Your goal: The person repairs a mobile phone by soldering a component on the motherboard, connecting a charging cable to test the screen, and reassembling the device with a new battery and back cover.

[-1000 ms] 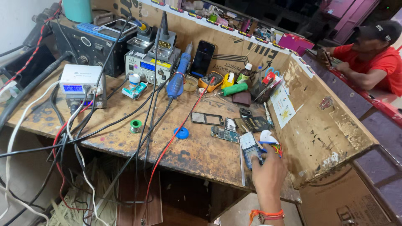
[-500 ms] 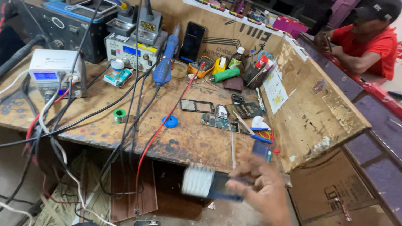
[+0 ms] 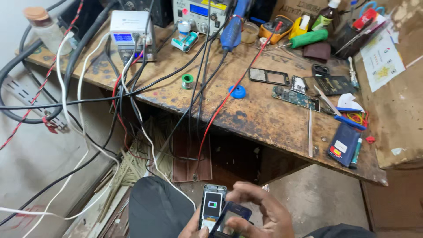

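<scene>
The small phone [image 3: 213,207] sits low in the picture, over the person's lap, well below the worktop [image 3: 264,119]. Its screen glows white with a little battery sign. The left hand [image 3: 194,227] holds it from underneath, closed around it, though most of that hand is cut off by the bottom edge. The right hand [image 3: 260,211] curls around a dark blue phone part [image 3: 231,218], pinching it just beside the phone and partly over it.

To do this well, both hands should hold firm but soft, and keep the two pieces lined up so nothing bends or slips.

It is hard to tell if the blue piece is a cover or a frame. The fingertips under it are hidden.

On the worktop above lie a green circuit board [image 3: 293,96], a dark phone frame [image 3: 269,76], a blue round cap [image 3: 237,91] and a red wire [image 3: 229,94].
</scene>
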